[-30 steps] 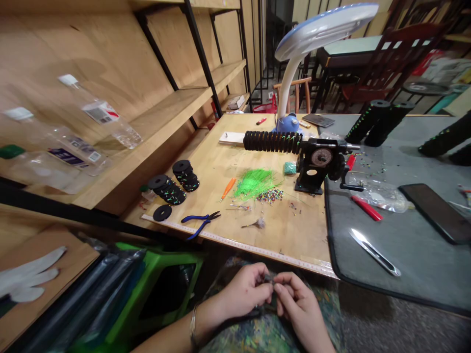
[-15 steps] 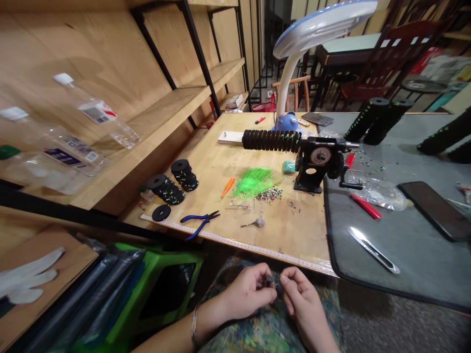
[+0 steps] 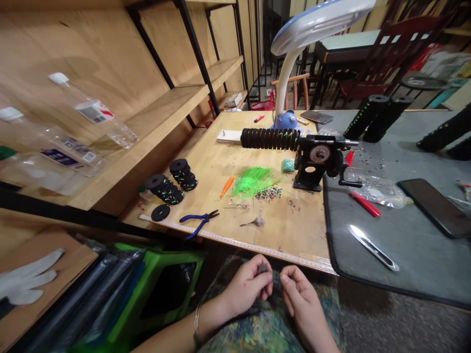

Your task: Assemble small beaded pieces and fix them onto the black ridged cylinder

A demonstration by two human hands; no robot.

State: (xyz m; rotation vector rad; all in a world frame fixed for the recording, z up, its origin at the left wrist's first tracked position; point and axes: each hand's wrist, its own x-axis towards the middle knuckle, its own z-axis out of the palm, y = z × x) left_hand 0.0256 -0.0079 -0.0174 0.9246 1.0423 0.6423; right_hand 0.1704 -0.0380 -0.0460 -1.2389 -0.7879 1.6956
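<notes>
So the left hand (image 3: 250, 287) is curled in over the patterned cloth (image 3: 241, 328) on the lap, with some small dark thing (image 3: 262, 268) tucked in its fingers, mostly covered, and honestly I can't make out what it is. Right hand (image 3: 303, 296) is just beside it, not touching, thumb and forefinger tips pressed together; can't tell if there's anything tiny between them. Past them on the wooden table (image 3: 305, 230) there's a greyish tuft (image 3: 258, 222), blue-handled pliers (image 3: 205, 217), then beads (image 3: 269, 193) too small to pick apart beside green strands (image 3: 253, 180). Further back, a black crank device (image 3: 311, 166) with ridged dark discs (image 3: 270, 139). Lamp head (image 3: 320, 27) gets clipped up top, and the phone (image 3: 434, 206) runs off the right edge.
</notes>
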